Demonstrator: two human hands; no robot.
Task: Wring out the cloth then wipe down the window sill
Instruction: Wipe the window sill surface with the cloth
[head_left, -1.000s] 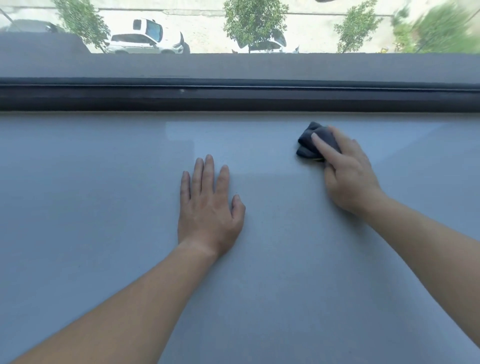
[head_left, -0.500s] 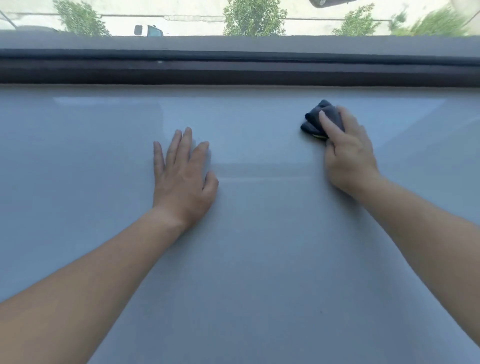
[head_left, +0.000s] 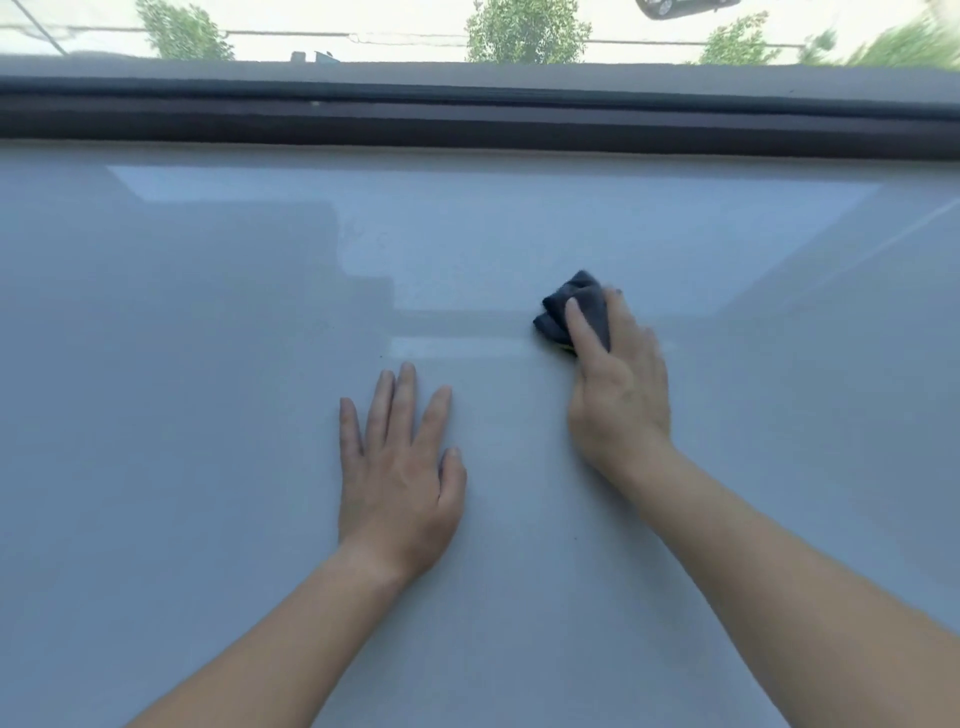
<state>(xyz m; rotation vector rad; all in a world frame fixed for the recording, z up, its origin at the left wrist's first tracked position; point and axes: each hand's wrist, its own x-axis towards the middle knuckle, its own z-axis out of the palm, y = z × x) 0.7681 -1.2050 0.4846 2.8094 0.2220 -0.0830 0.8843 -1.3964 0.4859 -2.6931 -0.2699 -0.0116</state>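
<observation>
On the window sill: we see two bare hands and one cloth.
Window sill (head_left: 208, 467): pale grey, glossy; dark window frame (head_left: 467, 119) along its far edge.
Cloth (head_left: 566, 306): dark, bunched, lying on the sill right of centre, well short of the far edge.
Right hand (head_left: 618, 384): we see it pressing the cloth down, fingers over it.
Left hand (head_left: 400, 478): released, lying flat with fingers spread, nearer the front edge, apart from the cloth.
</observation>
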